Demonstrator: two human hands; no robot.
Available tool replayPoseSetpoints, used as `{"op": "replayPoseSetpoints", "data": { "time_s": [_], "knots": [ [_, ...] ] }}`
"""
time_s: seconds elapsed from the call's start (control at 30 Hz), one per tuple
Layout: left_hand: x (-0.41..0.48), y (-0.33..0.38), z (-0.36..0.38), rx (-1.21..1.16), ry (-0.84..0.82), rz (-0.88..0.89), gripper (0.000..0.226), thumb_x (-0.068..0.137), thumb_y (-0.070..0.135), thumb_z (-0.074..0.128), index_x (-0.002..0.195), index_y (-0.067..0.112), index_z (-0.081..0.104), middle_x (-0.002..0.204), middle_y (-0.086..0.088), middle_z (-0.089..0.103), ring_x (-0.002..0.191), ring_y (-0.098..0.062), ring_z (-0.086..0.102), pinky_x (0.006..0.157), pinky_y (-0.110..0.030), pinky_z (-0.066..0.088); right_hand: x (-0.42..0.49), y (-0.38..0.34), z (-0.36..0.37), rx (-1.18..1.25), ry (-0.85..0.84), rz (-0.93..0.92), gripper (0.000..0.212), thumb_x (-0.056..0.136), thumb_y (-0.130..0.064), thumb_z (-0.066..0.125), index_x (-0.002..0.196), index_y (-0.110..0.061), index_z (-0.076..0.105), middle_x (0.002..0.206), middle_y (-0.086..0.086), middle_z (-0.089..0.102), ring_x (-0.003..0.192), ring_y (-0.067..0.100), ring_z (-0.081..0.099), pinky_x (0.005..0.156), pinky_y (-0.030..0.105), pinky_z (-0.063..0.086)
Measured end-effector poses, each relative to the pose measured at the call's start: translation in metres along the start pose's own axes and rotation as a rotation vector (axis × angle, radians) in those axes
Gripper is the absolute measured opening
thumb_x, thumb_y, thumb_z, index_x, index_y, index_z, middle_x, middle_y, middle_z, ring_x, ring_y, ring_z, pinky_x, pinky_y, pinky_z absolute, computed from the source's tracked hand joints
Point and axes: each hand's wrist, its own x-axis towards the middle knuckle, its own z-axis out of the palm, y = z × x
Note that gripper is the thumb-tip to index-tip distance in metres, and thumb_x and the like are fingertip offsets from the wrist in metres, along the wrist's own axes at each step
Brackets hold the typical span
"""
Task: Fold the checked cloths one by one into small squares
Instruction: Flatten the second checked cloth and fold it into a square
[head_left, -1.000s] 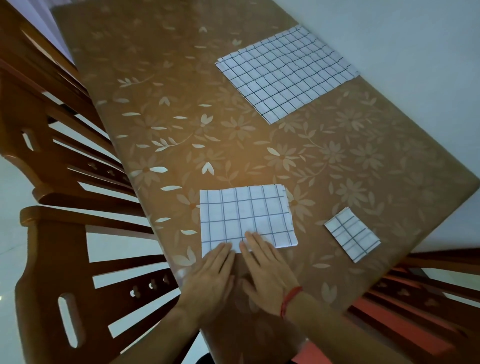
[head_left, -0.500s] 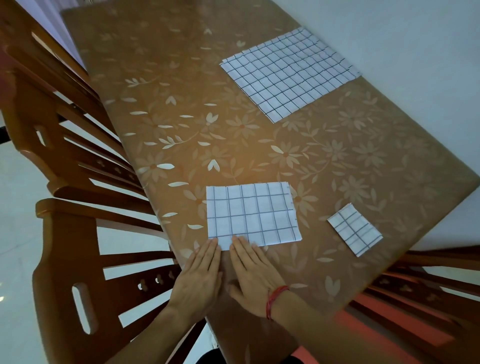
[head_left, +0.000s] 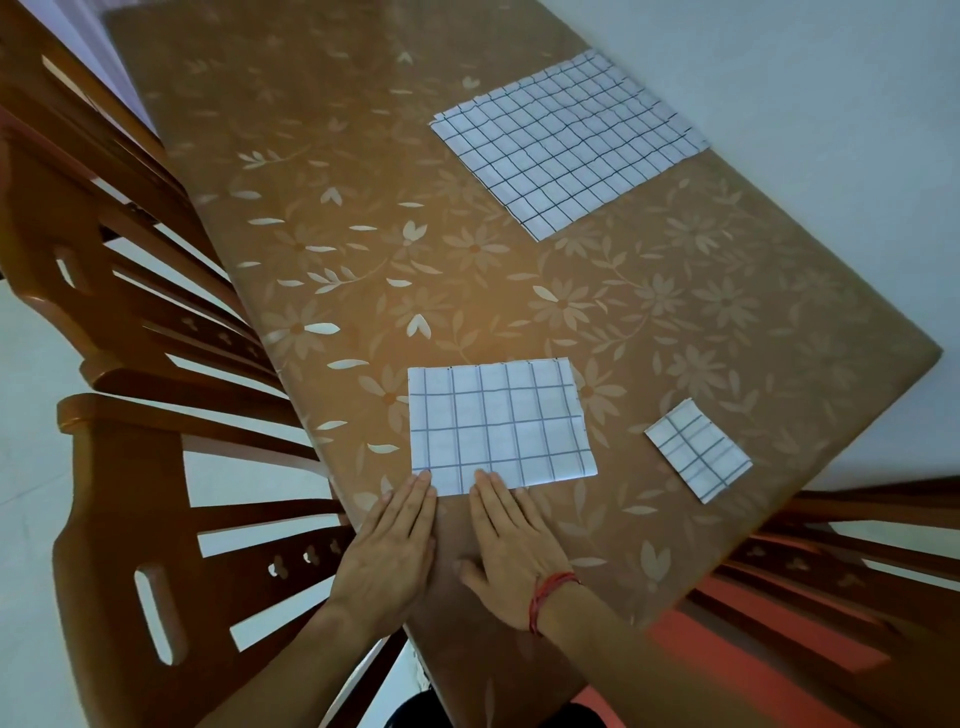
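Past the worktop's (head_left: 363, 208) left edge stand at least two wooden chairs (head_left: 119, 493). Three checked cloths lie on the floral worktop. At the near edge the left grip (head_left: 387, 558) lies palm down, fingers straight and pressed together, holding nothing; its fingertips just touch the near-left corner of the half-folded cloth (head_left: 498, 423), a flat rectangle close to the near edge. The right grip (head_left: 511, 545), a red thread band (head_left: 545, 597) on its wrist, lies flat just beside the left one, fingers straight, thumb spread, tips touching the same cloth's near edge. The large unfolded cloth (head_left: 569, 150) is spread well apart by the far-right edge. The small folded square (head_left: 698, 449) sits near the right corner, apart from the rectangle. Another chair (head_left: 831, 571) shows beyond that corner. A second ago the right grip's fingers reached further onto the rectangle; all three cloths lie as before
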Motion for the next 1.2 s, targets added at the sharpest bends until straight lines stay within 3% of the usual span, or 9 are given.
{"op": "replayPoseSetpoints", "data": {
  "time_s": [0.2,0.37,0.57,0.63,0.73,0.87,1.1,1.2],
  "knots": [
    [0.002,0.004,-0.001,-0.018,0.004,-0.037,0.055,0.099,0.027,0.025,0.142,-0.003,0.041,0.151,-0.020,0.036,0.143,-0.029,0.030,0.112,-0.044,0.022,-0.017,0.040,-0.004,-0.009,-0.006,0.092,0.079,0.091,-0.055,0.035,0.148,-0.001,0.026,0.158,0.014,0.019,0.147,0.026,0.013,0.113,0.043,0.008],
    [0.001,0.004,-0.003,-0.010,0.015,-0.037,0.055,0.098,0.027,0.025,0.141,-0.003,0.042,0.151,-0.019,0.036,0.143,-0.029,0.031,0.112,-0.044,0.023,-0.030,0.070,-0.010,0.010,-0.070,0.191,0.081,0.094,-0.058,0.016,0.150,-0.006,-0.010,0.156,0.006,-0.022,0.145,0.019,-0.022,0.118,0.038,-0.011],
    [0.002,0.004,-0.001,-0.011,-0.005,-0.053,0.056,0.098,0.028,0.025,0.143,-0.002,0.040,0.153,-0.018,0.033,0.144,-0.028,0.028,0.113,-0.043,0.021,-0.035,0.080,-0.009,0.028,-0.087,0.252,0.082,0.093,-0.060,0.013,0.147,-0.004,-0.012,0.155,0.006,-0.023,0.145,0.018,-0.022,0.119,0.038,-0.011],
    [0.002,0.004,-0.001,-0.007,-0.011,-0.053,0.056,0.098,0.028,0.026,0.143,-0.002,0.039,0.153,-0.019,0.033,0.144,-0.028,0.027,0.113,-0.043,0.021,-0.035,0.079,-0.007,0.038,-0.062,0.259,0.081,0.092,-0.059,0.012,0.147,-0.004,-0.010,0.156,0.007,-0.020,0.146,0.019,-0.019,0.119,0.040,-0.007],
    [0.002,0.003,0.000,-0.004,-0.015,-0.041,0.056,0.098,0.027,0.025,0.143,-0.003,0.040,0.153,-0.019,0.033,0.144,-0.029,0.028,0.113,-0.045,0.021,-0.034,0.077,-0.008,0.039,-0.009,0.280,0.079,0.094,-0.056,0.015,0.151,-0.003,0.008,0.161,0.010,-0.001,0.148,0.021,-0.004,0.120,0.041,0.001],
    [0.002,0.003,-0.002,-0.015,-0.012,-0.045,0.055,0.097,0.025,0.025,0.141,-0.002,0.044,0.151,-0.019,0.036,0.142,-0.028,0.032,0.113,-0.044,0.021,-0.021,0.076,-0.022,0.047,0.138,0.328,0.068,0.095,-0.052,0.030,0.144,-0.006,0.037,0.147,0.009,0.041,0.134,0.025,0.039,0.112,0.040,0.031],
    [0.002,0.004,-0.001,-0.031,-0.026,-0.066,0.056,0.096,0.026,0.026,0.143,-0.001,0.041,0.153,-0.017,0.034,0.144,-0.027,0.027,0.112,-0.044,0.022,0.039,0.087,-0.060,0.375,0.263,0.608,0.064,0.084,-0.046,0.057,0.137,-0.014,0.040,0.131,0.009,0.048,0.120,0.027,0.043,0.101,0.043,0.038],
    [0.003,0.005,-0.003,-0.042,-0.027,-0.077,0.055,0.097,0.026,0.026,0.144,0.000,0.040,0.153,-0.016,0.034,0.145,-0.026,0.026,0.111,-0.044,0.022,0.061,0.093,-0.069,0.414,0.200,0.709,0.067,0.076,-0.052,0.066,0.128,-0.013,0.049,0.125,0.010,0.052,0.117,0.030,0.046,0.097,0.042,0.040]
  ]
}}
